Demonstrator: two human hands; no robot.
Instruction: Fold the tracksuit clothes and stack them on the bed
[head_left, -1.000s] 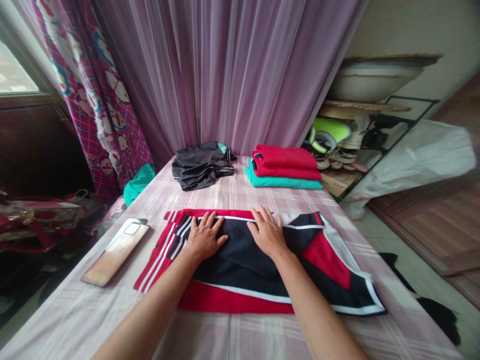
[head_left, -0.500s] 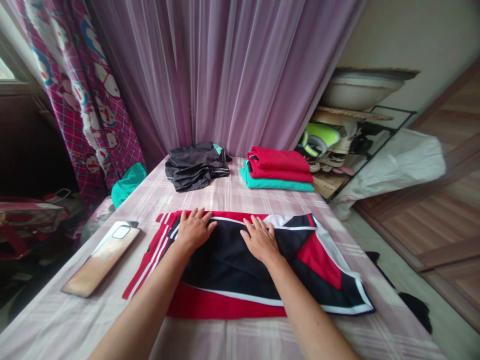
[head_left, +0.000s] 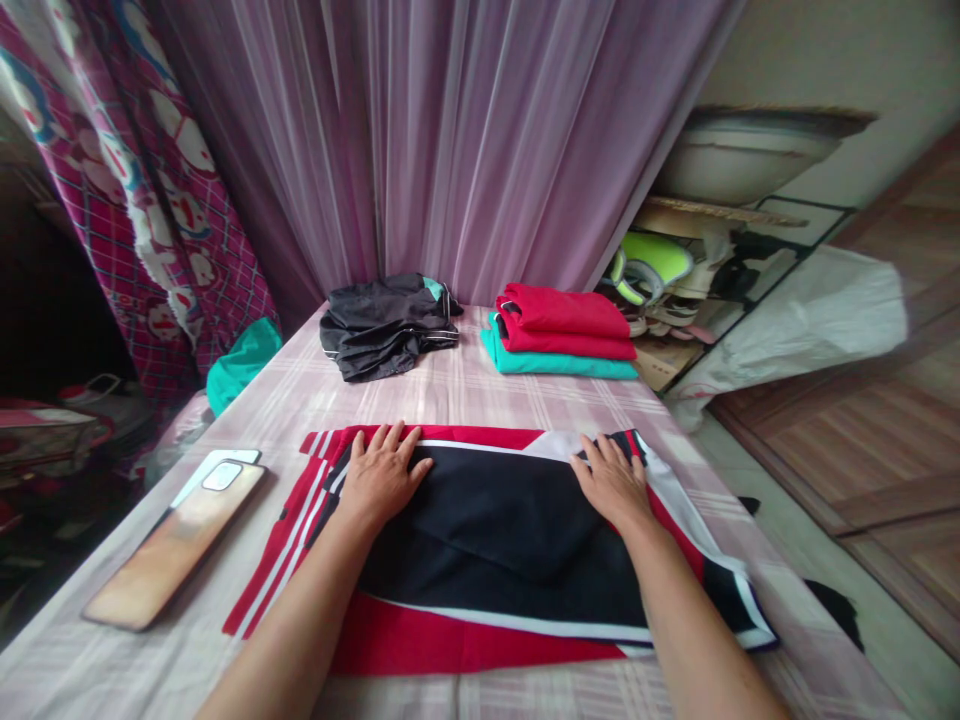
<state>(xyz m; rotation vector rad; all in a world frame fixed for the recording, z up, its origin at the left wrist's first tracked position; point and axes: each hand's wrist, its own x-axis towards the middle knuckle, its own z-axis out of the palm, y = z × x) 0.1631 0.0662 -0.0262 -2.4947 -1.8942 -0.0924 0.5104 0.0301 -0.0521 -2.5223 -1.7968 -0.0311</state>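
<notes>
A black, red and white garment [head_left: 510, 520] lies spread across the table, with striped red edging at its left. My left hand [head_left: 381, 474] rests flat on its upper left part, fingers spread. Near the upper right corner my right hand [head_left: 613, 480] lies on the cloth, its fingers also apart. Neither hand grips anything. Beyond them are a crumpled dark garment [head_left: 390, 325] and, to its right, a folded red garment [head_left: 566, 322] on top of a folded teal one [head_left: 562, 364].
Two phones, one tan [head_left: 176, 545] partly over another, lie on the plaid tablecloth [head_left: 450, 400] at the left. A teal cloth [head_left: 241, 365] hangs by the left edge. Purple curtains [head_left: 450, 150] stand behind; a shoe rack and white bag [head_left: 817, 310] are at the right.
My right hand has slid rightward over the garment towards its upper right corner. My left hand stays at about the same place on the cloth. The view has shifted slightly.
</notes>
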